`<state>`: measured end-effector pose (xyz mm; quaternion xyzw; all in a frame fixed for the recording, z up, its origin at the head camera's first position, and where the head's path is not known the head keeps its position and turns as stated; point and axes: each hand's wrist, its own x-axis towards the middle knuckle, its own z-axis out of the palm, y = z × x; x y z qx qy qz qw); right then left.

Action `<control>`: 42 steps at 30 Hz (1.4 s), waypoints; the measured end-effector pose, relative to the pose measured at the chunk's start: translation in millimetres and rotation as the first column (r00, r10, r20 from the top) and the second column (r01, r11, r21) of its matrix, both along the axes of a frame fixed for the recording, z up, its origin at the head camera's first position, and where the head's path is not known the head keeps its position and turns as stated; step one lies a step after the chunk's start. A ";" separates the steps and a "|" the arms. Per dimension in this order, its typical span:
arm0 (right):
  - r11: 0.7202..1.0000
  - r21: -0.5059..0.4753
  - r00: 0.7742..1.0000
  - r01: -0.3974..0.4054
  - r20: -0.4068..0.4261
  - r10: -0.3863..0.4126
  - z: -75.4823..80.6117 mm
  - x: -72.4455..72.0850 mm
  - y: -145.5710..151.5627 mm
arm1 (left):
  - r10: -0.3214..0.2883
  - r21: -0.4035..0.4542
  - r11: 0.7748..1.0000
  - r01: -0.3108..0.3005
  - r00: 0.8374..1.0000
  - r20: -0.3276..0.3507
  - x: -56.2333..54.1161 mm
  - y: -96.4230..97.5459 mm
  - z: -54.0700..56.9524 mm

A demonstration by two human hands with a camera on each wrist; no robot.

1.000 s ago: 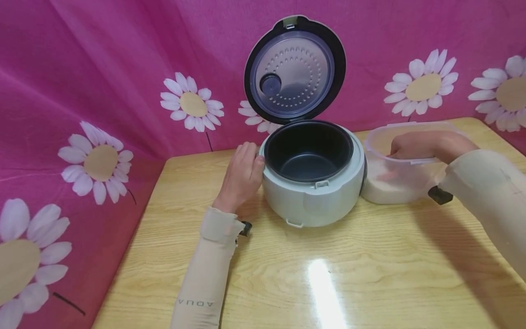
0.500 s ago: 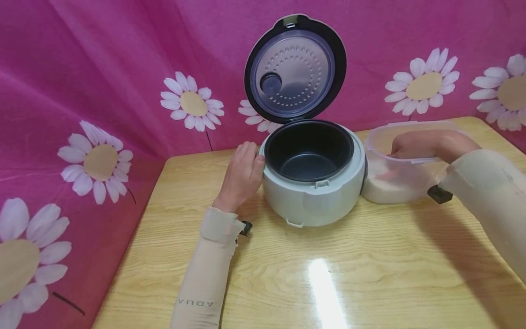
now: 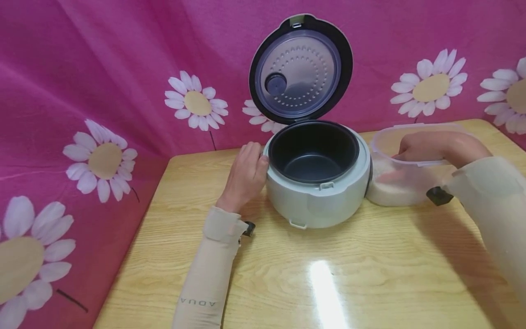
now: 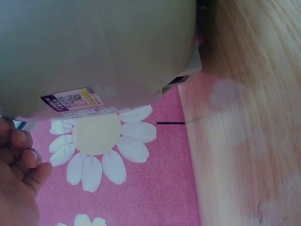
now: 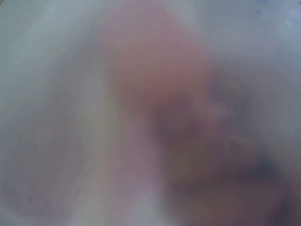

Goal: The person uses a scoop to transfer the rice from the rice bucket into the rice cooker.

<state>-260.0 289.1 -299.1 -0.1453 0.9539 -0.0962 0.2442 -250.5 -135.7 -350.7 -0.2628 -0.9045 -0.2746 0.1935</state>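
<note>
A white rice cooker (image 3: 318, 205) stands on the table with its lid (image 3: 302, 75) raised and its dark inner pot (image 3: 313, 167) bare inside. At the cooker's left rim, my left hand (image 3: 246, 173) holds on with curled fingers; in the left wrist view these fingers (image 4: 21, 146) bend beside the cooker's side. To the cooker's right is a translucent plastic container (image 3: 411, 163) with white rice (image 3: 396, 194) at the bottom. My right hand (image 3: 427, 145) reaches down into this container. Its fingers show only faintly through the wall, and the right wrist view is too blurred to show what they hold.
The wooden table (image 3: 267, 278) has a bright light reflection in front of the cooker. Behind and to the left hangs a magenta cloth (image 3: 139, 59) with white daisies. Container and cooker stand side by side near the table's back edge.
The whole scene has shifted slightly to the right in the head view. Both hands stay where they were, the left at the cooker's rim and the right in the container.
</note>
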 end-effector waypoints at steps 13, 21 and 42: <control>1.000 -0.012 0.999 -0.012 -0.033 0.011 -1.9 -5.8 -0.5 | -0.001 0.006 1.000 0.001 1.000 0.009 0.6 -1.0 -0.9; 0.996 -0.031 0.993 0.087 -0.076 -0.090 -0.8 -0.7 3.8 | -0.005 0.007 1.000 0.005 1.000 -0.025 1.5 0.2 -3.9; 0.994 -0.041 0.978 0.101 -0.178 -0.106 16.0 13.2 9.7 | -0.006 0.009 1.000 0.007 1.000 -0.012 1.4 0.9 -1.9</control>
